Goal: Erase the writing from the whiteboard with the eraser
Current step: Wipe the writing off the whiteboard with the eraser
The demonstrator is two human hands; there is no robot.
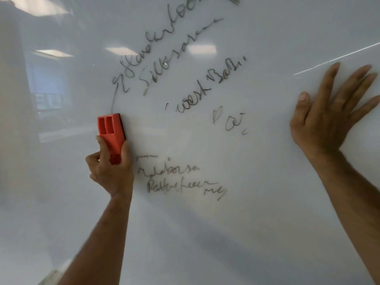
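My left hand grips the red eraser flat on the whiteboard; writing sits at its 2 o'clock, and my right hand rests spread flat at 3.

Likely an office or meeting room. Large glossy whiteboard filling nearly the whole view, marked with dark handwritten scrawl in several slanted lines. Rectangular ceiling light panels mirrored in the board's sheen at upper left and centre, of the kind fitted in commercial ceilings. Window reflected faintly at left, pale and blurred. Remainder of the room too indistinct to classify further.
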